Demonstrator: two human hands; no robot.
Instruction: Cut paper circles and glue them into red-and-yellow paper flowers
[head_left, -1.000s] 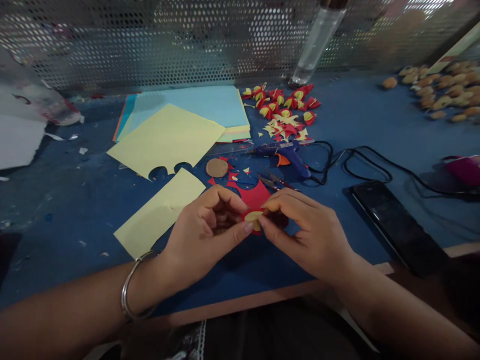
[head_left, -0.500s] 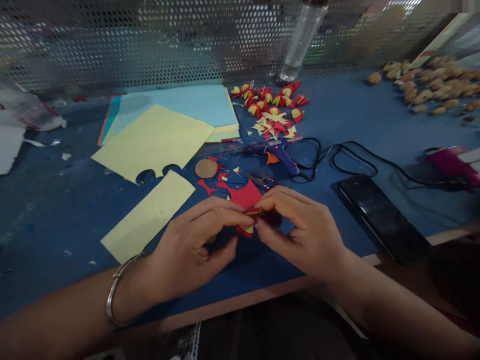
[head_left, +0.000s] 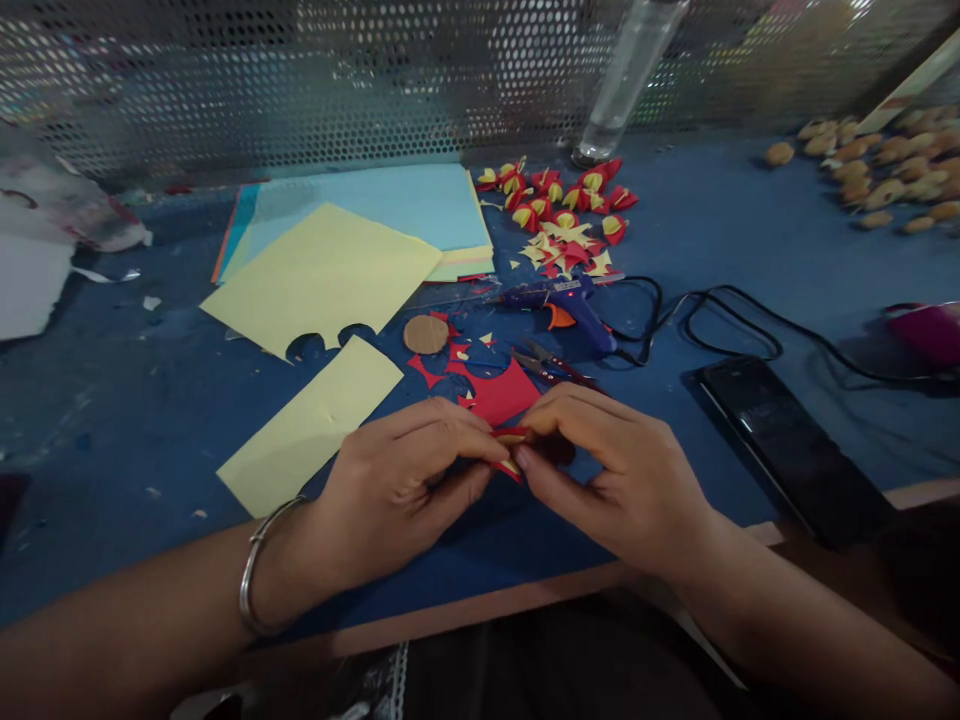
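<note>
Between my fingertips is a small folded piece of red and yellow paper. My left hand pinches its left side, and my right hand grips the right side with thumb and forefinger. The fingers hide part of the piece. Just beyond it lies a cut sheet of red paper, with small scissors at its right. A round brown disc rests among red scraps. Farther back are several finished-looking red and yellow paper shapes and a pile of star-like offcuts.
A blue glue gun with a black cord lies behind the scissors. Yellow sheets and a stack of coloured paper lie at left. A phone is on the right, nutshell-like pieces behind it. A clear bottle stands by the mesh.
My left thumb has closed in on the folded paper, and its yellow inside shows less. The whole scene has shifted slightly right in view; the things on the table lie as before.
</note>
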